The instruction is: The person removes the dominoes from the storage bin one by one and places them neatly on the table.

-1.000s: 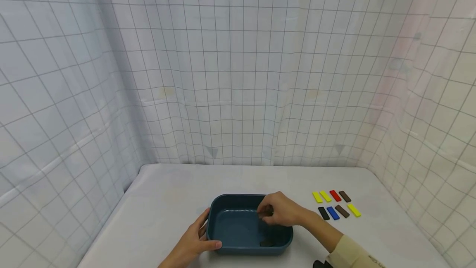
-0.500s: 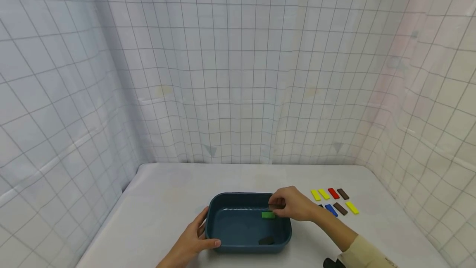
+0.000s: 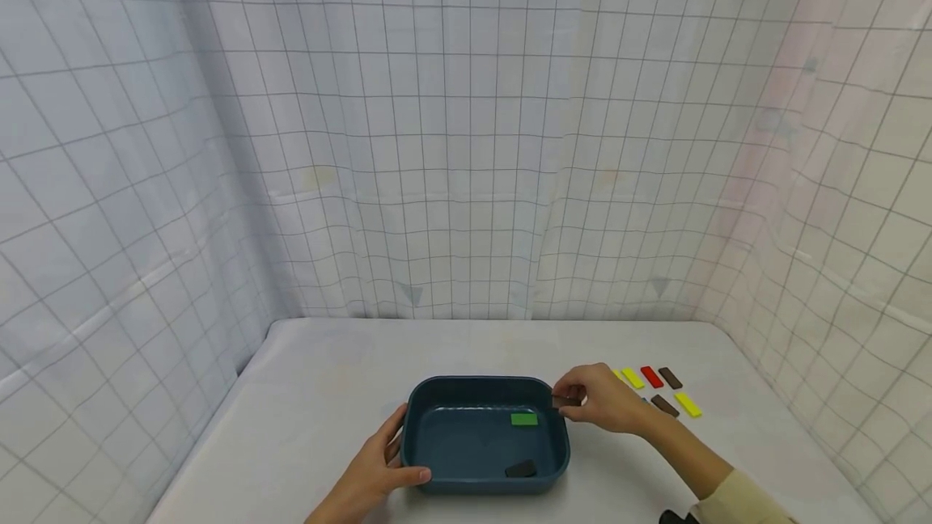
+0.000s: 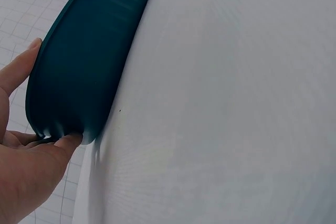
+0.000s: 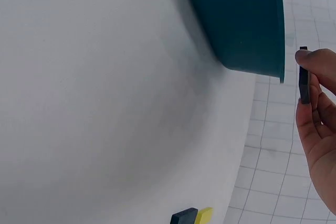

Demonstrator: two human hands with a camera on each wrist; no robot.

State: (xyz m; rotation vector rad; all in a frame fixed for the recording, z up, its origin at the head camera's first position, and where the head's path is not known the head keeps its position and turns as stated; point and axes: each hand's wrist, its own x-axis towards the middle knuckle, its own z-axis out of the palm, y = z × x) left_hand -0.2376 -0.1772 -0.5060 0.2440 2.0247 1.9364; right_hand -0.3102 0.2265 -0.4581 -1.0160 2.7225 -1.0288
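Observation:
A dark teal basin (image 3: 466, 485) stands on the white table. My left hand (image 3: 371, 471) grips its left front corner, the thumb over the front rim and the fingers along the outer left wall. Above the basin's right rim, my right hand (image 3: 600, 399) pinches a dark brown flat block (image 3: 565, 402) between thumb and fingers. In the right wrist view that block (image 5: 304, 80) looks thin and nearly black, held apart from the basin wall (image 5: 241, 24). Inside the basin lie a green block (image 3: 524, 419) at the back right and a black block (image 3: 521, 469) at the front right.
Right of the basin, several flat blocks lie on the table: a red block (image 3: 651, 377), brown blocks (image 3: 670, 378) and yellow blocks (image 3: 688, 404). My right hand and forearm partly cover others. White gridded curtains (image 3: 480, 184) enclose the table at the back and sides.
My right hand has moved rightward from inside the basin to above its right rim, still pinching the brown block. The green block has come into view. My left hand stays on the basin.

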